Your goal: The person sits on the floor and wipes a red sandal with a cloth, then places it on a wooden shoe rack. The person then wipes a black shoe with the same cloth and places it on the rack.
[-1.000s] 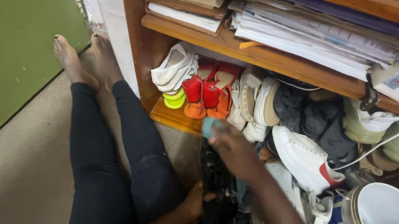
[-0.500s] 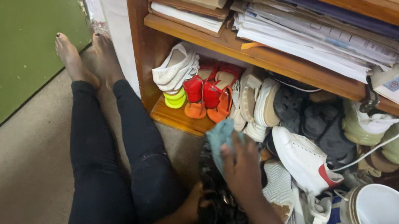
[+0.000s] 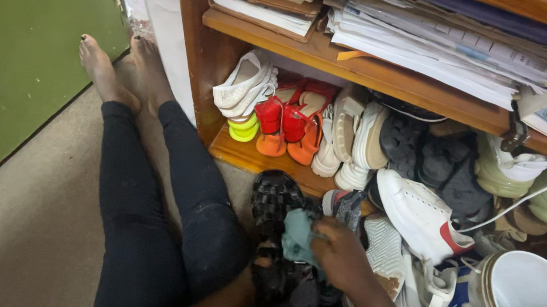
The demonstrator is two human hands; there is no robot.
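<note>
Wooden shelf unit (image 3: 377, 78) far side, shoes packed w/ sneakers. Right hand (image 3: 339, 251) clenched on teal cloth (image 3: 297, 233), pressing black sandal (image 3: 276, 203) near lap. Left hand (image 3: 258, 282) steadying sandal, fingers hidden. Wiping midway; other shoes look untouched.

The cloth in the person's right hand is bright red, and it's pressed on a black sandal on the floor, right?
Not quite. The head view shows the cloth is teal, not red. The rest holds: the right hand presses it on the black sandal on the floor before the shoe shelf.
</note>
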